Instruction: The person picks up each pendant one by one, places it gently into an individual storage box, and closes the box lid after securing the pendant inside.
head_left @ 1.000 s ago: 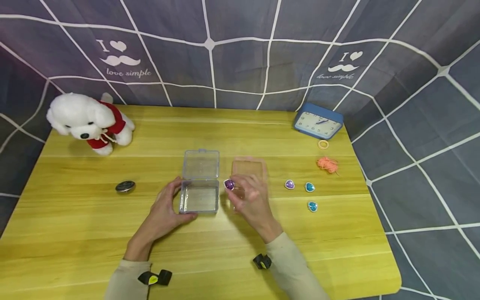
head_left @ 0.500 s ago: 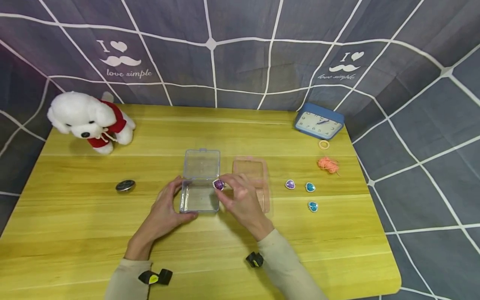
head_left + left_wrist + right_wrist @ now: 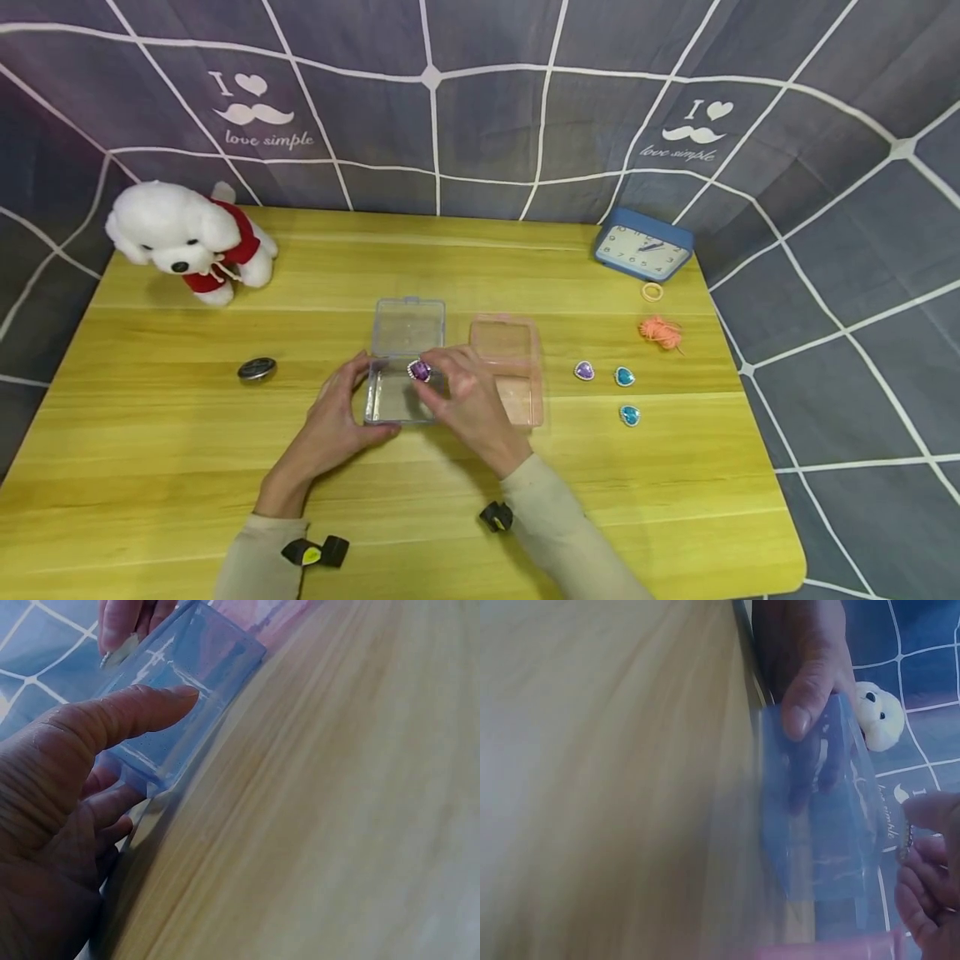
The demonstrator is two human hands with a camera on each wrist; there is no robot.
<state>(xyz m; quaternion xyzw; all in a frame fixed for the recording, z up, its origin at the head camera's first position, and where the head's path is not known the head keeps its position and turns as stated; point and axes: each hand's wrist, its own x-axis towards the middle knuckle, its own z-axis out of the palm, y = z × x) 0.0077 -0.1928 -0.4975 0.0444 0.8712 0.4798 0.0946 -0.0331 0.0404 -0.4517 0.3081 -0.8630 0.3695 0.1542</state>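
Note:
In the head view, a clear plastic box (image 3: 371, 397) stands at mid-table with its hinged lid (image 3: 409, 327) laid back. My left hand (image 3: 333, 421) grips its left side, the thumb along the front wall, as the left wrist view also shows. My right hand (image 3: 471, 398) pinches a purple gem (image 3: 421, 371) with a beaded rim, above the box's opening. Fingertips hide part of the gem. In the right wrist view, the gem's beaded edge (image 3: 908, 838) shows between thumb and finger, beside the box wall (image 3: 821, 855).
A pink clear case (image 3: 534, 375) lies right of the box. Beyond it are a lilac gem (image 3: 584, 371), two blue gems (image 3: 624, 377), coral yarn (image 3: 661, 332), a small ring (image 3: 652, 292) and a blue clock (image 3: 643, 244). Leftward are a dark oval object (image 3: 257, 369) and a plush dog (image 3: 191, 237).
My right hand has carried the purple gem leftward, from beside the box to above its opening, uncovering more of the pink case. The left hand keeps its grip on the box.

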